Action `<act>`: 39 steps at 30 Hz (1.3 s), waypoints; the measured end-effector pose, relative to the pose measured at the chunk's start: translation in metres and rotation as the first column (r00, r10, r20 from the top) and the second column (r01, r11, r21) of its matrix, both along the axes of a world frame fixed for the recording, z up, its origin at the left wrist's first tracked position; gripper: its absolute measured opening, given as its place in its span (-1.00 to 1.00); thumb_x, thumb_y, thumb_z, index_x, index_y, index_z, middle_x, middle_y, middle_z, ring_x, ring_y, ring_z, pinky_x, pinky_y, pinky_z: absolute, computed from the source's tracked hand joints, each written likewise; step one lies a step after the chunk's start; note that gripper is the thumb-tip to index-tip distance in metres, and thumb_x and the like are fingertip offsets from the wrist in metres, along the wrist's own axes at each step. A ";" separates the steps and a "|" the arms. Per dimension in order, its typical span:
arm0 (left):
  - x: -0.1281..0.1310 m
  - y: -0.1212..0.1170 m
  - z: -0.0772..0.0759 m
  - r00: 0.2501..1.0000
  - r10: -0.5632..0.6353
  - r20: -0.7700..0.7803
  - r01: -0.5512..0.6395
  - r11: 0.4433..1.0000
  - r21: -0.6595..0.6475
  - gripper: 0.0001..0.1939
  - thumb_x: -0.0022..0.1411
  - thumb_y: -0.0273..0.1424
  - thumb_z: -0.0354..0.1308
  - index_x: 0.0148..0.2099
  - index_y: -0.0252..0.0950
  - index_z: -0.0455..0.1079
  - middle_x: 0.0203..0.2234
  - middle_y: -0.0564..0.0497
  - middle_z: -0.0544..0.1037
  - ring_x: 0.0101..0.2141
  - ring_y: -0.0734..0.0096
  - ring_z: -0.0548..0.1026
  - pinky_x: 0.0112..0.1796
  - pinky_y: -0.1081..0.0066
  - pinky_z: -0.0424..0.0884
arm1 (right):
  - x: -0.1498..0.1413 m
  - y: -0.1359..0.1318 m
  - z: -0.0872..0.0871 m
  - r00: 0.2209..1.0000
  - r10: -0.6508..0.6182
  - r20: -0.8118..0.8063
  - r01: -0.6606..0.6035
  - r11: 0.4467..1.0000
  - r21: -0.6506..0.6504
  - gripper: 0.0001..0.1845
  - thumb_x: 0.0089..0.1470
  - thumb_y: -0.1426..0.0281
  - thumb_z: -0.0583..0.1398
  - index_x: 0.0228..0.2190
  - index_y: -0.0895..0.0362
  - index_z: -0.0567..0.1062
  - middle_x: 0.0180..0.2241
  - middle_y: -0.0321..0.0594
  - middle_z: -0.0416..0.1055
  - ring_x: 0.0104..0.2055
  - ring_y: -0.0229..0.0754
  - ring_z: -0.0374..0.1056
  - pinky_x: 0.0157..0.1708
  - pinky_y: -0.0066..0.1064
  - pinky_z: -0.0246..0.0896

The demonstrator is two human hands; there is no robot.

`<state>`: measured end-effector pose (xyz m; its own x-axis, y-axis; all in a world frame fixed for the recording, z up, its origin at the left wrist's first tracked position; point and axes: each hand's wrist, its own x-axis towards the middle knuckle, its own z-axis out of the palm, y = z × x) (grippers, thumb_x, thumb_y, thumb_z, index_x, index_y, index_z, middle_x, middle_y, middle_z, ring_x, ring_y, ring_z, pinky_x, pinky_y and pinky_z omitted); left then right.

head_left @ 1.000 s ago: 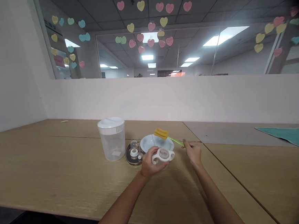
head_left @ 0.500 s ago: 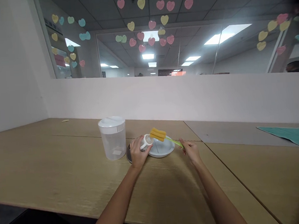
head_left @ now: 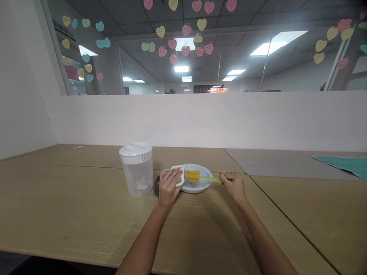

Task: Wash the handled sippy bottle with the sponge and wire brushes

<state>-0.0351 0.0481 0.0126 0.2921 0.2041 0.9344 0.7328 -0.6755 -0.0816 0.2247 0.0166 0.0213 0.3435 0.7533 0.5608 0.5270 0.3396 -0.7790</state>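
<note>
My left hand (head_left: 168, 189) is wrapped round a clear baby bottle (head_left: 180, 176) with a white handled ring, lying on its side with its mouth facing right. Between finger and thumb, my right hand (head_left: 234, 187) grips the thin green handle of a sponge brush (head_left: 193, 176). The left end of the brush's yellow sponge head is at the bottle's mouth; most of the sponge shows outside. Beneath both is a shallow white bowl (head_left: 207, 170). A dark round metal tray (head_left: 156, 188) is mostly hidden behind my left hand.
A clear plastic pitcher (head_left: 138, 173) with a white lid stands left of my left hand. At the right lies a green cloth (head_left: 359, 168). Seams cross the wooden table (head_left: 90, 204), and a white wall (head_left: 182, 120) with a window above it rises behind.
My left hand has moved left and turned the bottle sideways, covering the tray's small parts. My right hand has lowered the sponge brush from above the bowl to the bottle's mouth.
</note>
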 end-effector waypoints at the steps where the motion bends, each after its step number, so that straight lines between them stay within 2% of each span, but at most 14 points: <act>1: 0.001 -0.001 0.000 0.999 -0.015 -0.034 0.015 1.000 -0.007 -0.63 0.20 -0.37 0.06 0.07 -0.18 0.30 -0.05 -0.05 0.48 -0.01 0.31 0.40 0.02 0.24 0.26 | -0.002 0.000 0.000 1.000 0.006 0.013 -0.006 1.000 0.011 -0.47 -0.08 0.07 0.09 -0.83 0.16 0.24 -0.76 -0.37 -0.03 -0.62 -0.33 -0.03 -0.59 -0.47 -0.14; 5: 0.003 -0.003 -0.001 0.992 -0.065 -0.110 0.063 0.998 -0.021 -0.60 0.21 -0.41 0.02 0.11 -0.18 0.26 -0.03 -0.04 0.46 0.01 0.32 0.38 0.03 0.26 0.25 | -0.012 0.001 -0.003 0.998 0.052 0.043 -0.054 0.997 0.048 -0.46 -0.06 0.07 0.08 -0.84 0.16 0.23 -0.76 -0.39 -0.04 -0.63 -0.35 -0.05 -0.59 -0.48 -0.14; 14: 0.004 -0.003 -0.001 0.992 -0.073 -0.099 0.073 0.997 -0.006 -0.59 0.23 -0.43 -0.02 0.13 -0.19 0.24 -0.02 -0.04 0.45 0.02 0.34 0.36 0.03 0.25 0.26 | -0.017 0.004 -0.009 0.993 0.112 -0.048 -0.110 0.993 0.040 -0.45 -0.07 0.05 0.09 -0.86 0.14 0.22 -0.77 -0.41 -0.07 -0.62 -0.36 -0.11 -0.61 -0.48 -0.17; 20: 0.008 -0.006 -0.001 0.991 -0.089 -0.096 0.091 0.996 0.020 -0.56 0.22 -0.44 0.01 0.16 -0.20 0.20 -0.01 -0.05 0.44 0.01 0.30 0.35 0.03 0.21 0.24 | -0.019 0.004 -0.010 0.990 0.127 -0.062 -0.126 0.992 0.031 -0.44 -0.07 0.04 0.09 -0.84 0.16 0.25 -0.77 -0.39 -0.02 -0.63 -0.35 -0.06 -0.60 -0.48 -0.15; 25: 0.018 -0.013 -0.001 0.966 -0.148 -0.210 0.148 0.989 -0.015 -0.55 0.22 -0.44 0.00 0.17 -0.19 0.18 0.01 -0.04 0.42 0.01 0.29 0.34 0.03 0.20 0.23 | -0.025 0.003 -0.011 0.984 0.176 -0.010 -0.176 0.984 0.008 -0.44 -0.05 0.04 0.08 -0.83 0.16 0.27 -0.76 -0.38 0.02 -0.62 -0.35 -0.01 -0.57 -0.48 -0.10; 31: 0.017 -0.010 0.004 0.989 0.019 -0.149 -0.028 0.998 -0.055 -0.57 0.22 -0.43 0.00 0.15 -0.15 0.22 0.01 -0.04 0.42 0.04 0.27 0.33 0.06 0.19 0.18 | -0.009 0.008 -0.006 0.995 0.098 -0.019 -0.098 0.995 0.014 -0.43 -0.08 0.00 0.06 -0.83 0.15 0.24 -0.75 -0.40 -0.09 -0.62 -0.35 -0.10 -0.59 -0.47 -0.19; 36: 0.008 -0.004 0.005 0.987 0.117 -0.106 -0.120 0.992 -0.023 -0.60 0.21 -0.47 -0.01 0.10 -0.13 0.27 -0.01 -0.01 0.44 0.00 0.26 0.36 0.06 0.18 0.15 | 0.003 0.012 -0.008 0.995 0.066 -0.070 -0.067 0.998 -0.011 -0.46 -0.12 0.00 0.08 -0.83 0.12 0.16 -0.74 -0.40 -0.11 -0.61 -0.35 -0.12 -0.58 -0.46 -0.21; 39: 0.006 -0.004 0.006 0.979 0.144 -0.146 -0.143 0.990 0.017 -0.58 0.21 -0.53 -0.04 0.08 -0.10 0.28 -0.01 0.02 0.45 -0.01 0.30 0.38 0.06 0.21 0.14 | 0.006 0.014 -0.011 0.994 0.045 -0.101 -0.046 0.999 -0.014 -0.47 -0.14 0.00 0.08 -0.82 0.10 0.12 -0.74 -0.41 -0.12 -0.61 -0.35 -0.14 -0.59 -0.46 -0.21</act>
<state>-0.0295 0.0438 0.0190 0.3942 0.2482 0.8848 0.8018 -0.5635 -0.1992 0.2302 0.0307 0.0104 0.3627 0.7782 0.5128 0.4303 0.3482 -0.8328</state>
